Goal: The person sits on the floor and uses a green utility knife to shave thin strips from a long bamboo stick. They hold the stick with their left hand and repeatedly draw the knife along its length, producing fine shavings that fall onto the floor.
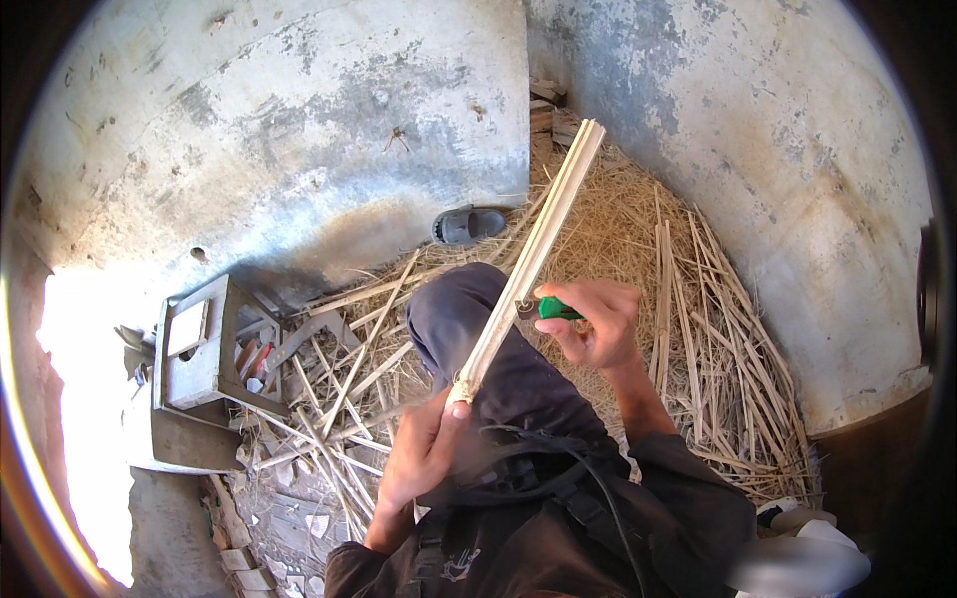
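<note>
A long pale strip of split wood or cane (543,229) slants up and away across my raised knee. Its near end is gripped by my left hand (424,448), the thumb lying along it. In my right hand (603,321) is a small tool with a green handle (556,308), pinched between thumb and fingers. The tool's dark metal head (526,310) is against the strip's right edge, about midway along; its exact kind is too small to make out. Lengthwise grooves show on the strip's face.
Shavings and straw (618,219) cover the floor ahead, with a pile of split sticks (738,369) at right. A wooden box (194,344) holding tools stands at left beside a handsaw (304,334). One grey clog (469,225) lies by the worn wall (299,120).
</note>
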`<state>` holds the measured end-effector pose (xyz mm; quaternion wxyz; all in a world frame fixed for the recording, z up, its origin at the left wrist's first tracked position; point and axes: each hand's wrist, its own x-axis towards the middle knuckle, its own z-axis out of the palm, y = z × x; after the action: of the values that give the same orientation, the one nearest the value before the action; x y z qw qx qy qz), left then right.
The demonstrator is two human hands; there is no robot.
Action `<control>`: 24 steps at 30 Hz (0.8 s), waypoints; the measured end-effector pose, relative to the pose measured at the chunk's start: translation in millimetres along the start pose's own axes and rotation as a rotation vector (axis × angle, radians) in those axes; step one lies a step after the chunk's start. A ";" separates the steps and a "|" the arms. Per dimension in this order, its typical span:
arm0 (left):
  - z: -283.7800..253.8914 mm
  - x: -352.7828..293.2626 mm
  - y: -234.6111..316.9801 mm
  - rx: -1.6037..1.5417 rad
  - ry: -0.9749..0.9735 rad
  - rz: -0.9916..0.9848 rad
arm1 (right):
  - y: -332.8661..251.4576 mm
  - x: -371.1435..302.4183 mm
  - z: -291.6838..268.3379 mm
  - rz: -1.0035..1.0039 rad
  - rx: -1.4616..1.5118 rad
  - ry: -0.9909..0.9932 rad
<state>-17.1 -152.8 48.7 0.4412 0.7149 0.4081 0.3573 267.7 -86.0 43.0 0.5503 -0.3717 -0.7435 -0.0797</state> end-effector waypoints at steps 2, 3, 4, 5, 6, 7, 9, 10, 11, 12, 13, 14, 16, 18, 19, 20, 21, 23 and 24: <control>-1.7 -1.0 -2.5 -0.001 -0.020 -0.003 | 5.8 2.3 -1.8 0.015 -0.008 0.034; -2.4 -2.2 -4.1 -0.001 -0.027 -0.005 | 7.4 4.9 -5.4 0.034 -0.019 0.039; -2.0 -3.4 -6.5 -0.005 -0.026 -0.012 | 8.6 7.0 -7.3 0.053 -0.031 0.044; -1.5 -4.4 -9.2 -0.007 -0.026 -0.018 | 9.9 7.6 -6.7 0.040 -0.033 0.052; -1.0 -5.2 -10.6 -0.010 -0.027 -0.024 | 11.4 7.7 -5.7 0.028 -0.036 0.060; -0.7 -5.8 -10.6 0.000 -0.020 -0.025 | 12.8 8.0 -5.0 0.016 -0.039 0.069; -0.6 -7.0 -10.4 0.021 -0.006 -0.027 | 16.1 9.2 -5.3 0.025 -0.034 0.072; -1.4 -7.7 -11.3 0.024 -0.018 -0.030 | 18.1 9.7 -5.7 0.029 -0.031 0.074; -2.7 -8.2 -13.1 0.026 -0.030 -0.032 | 21.0 9.2 -7.0 0.068 -0.037 0.073; -4.0 -8.9 -15.0 0.028 -0.042 -0.033 | 24.6 8.1 -8.4 0.107 -0.042 0.073; -4.7 -10.1 -17.2 0.031 -0.044 -0.043 | 27.3 8.6 -9.0 0.146 -0.048 0.072; -5.4 -10.9 -19.4 0.035 -0.049 -0.052 | 28.7 12.6 -8.8 0.092 -0.070 0.086; -7.0 -11.5 -22.0 0.052 -0.055 -0.054 | 41.3 9.7 -6.8 0.068 -0.065 0.098; -7.4 -12.3 -23.4 0.071 -0.058 -0.039 | 58.8 4.8 -7.9 0.108 -0.059 0.123; -7.8 -14.2 -23.2 0.075 -0.079 -0.087 | 68.9 2.6 -10.9 0.162 -0.057 0.142; -9.6 -16.8 -22.2 0.084 -0.099 -0.137 | 71.3 5.6 -11.6 0.217 -0.052 0.164; -11.0 -18.4 -21.7 0.093 -0.119 -0.186 | 70.8 8.4 -12.9 0.208 -0.078 0.170; -12.2 -19.6 -21.5 0.078 -0.126 -0.225 | 65.5 15.5 -17.5 0.191 -0.131 0.180; -12.6 -19.8 -21.4 0.071 -0.129 -0.244 | 64.9 15.3 -17.6 0.217 -0.095 0.154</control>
<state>-42.0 -160.4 30.4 0.4814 0.6965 0.4752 0.2395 320.8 -42.0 44.3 0.5929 -0.4684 -0.6497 -0.0833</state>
